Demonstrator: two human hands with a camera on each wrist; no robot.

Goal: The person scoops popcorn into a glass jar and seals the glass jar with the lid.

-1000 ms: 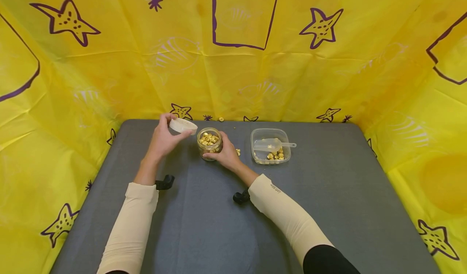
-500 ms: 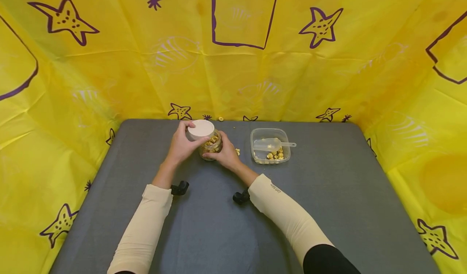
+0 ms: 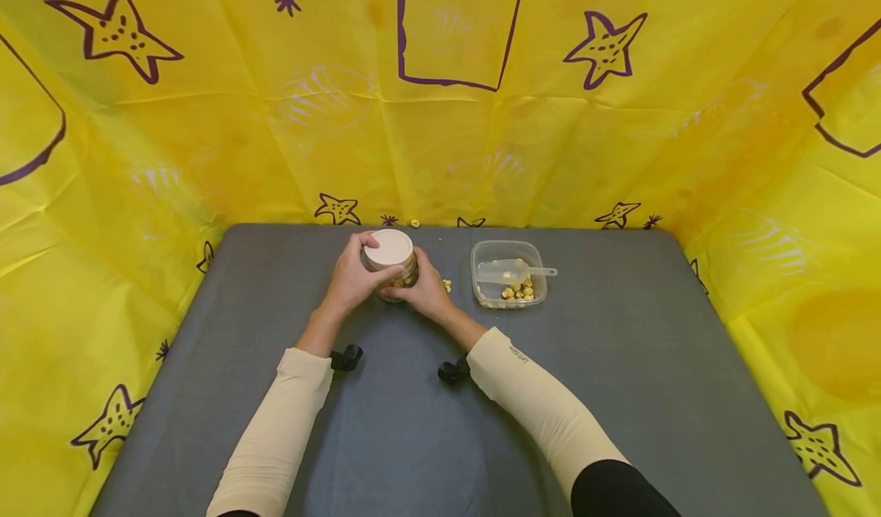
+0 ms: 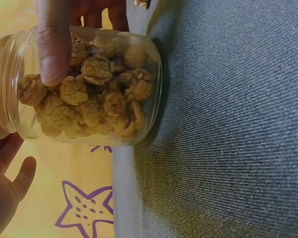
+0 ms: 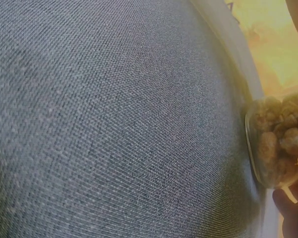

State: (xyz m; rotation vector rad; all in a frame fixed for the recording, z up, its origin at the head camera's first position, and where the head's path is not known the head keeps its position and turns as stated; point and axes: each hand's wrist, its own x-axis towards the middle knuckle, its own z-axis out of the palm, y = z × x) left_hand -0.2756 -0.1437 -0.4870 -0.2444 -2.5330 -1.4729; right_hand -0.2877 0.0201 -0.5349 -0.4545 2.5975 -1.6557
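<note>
A clear jar filled with caramel popcorn stands upright on the table near its far edge. On its mouth sits a round white lid. My left hand grips the lid's rim, thumb in front and fingers behind. Lower down, my right hand holds the jar's body from the right, its thumb across the front in the left wrist view. Only the jar's lower part and bits of the right hand show in the right wrist view. How tightly the lid sits on the threads I cannot tell.
Right of the jar stands a clear plastic tub with some popcorn and a translucent scoop lying across it. A loose popcorn piece lies beside my right hand. Another piece rests at the far edge, before the yellow cloth.
My left hand has carried the lid rightward and down onto the jar's mouth, levelling it from a tilt. The right hand has kept its hold on the jar.
</note>
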